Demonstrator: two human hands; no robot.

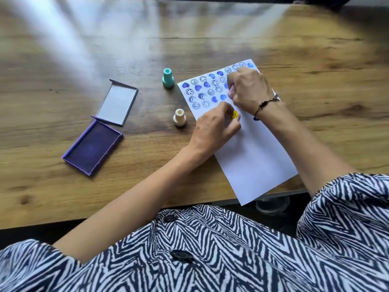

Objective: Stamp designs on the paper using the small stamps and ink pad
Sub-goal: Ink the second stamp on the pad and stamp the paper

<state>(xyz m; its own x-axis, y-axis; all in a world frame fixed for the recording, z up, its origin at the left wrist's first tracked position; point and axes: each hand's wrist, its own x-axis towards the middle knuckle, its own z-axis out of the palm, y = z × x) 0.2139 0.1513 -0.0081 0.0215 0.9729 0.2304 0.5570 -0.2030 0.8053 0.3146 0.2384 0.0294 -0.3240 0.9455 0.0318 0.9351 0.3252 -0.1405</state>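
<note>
My striped shirt (210, 260) filled the nearest edge of view, both forearms reaching forward over the wooden surface (105, 60). The sheet of paper (259, 157) lay tilted, its near corner hanging past the surface's edge; the near half was blank.

Left hand (212, 127): rested on the paper's left edge, grip clamped on a small stamp with a yellow smiley top (234, 115), held between thumb and fingers. Whether its face touched the paper I could not tell.

Right hand (250, 91): lay farther up the sheet, fist curled, a black cord bracelet (266, 104) at the wrist. Grip was closed around something pale pink (231, 91), only a sliver of it showing at the finger side; probably another stamp, not certain.

Prints (207, 91): blue-violet rows of ringed smiley faces and solid hearts covered the far end of the paper, partly hidden by the right hand.

Left of the paper, on the bare surface: a cream stamp (179, 117) stood upright just beside the sheet; a teal stamp (168, 77) stood upright farther back. Well to the left lay the ink pad (92, 147), purple, open, its lid (117, 102) lying flat beyond it.
</note>
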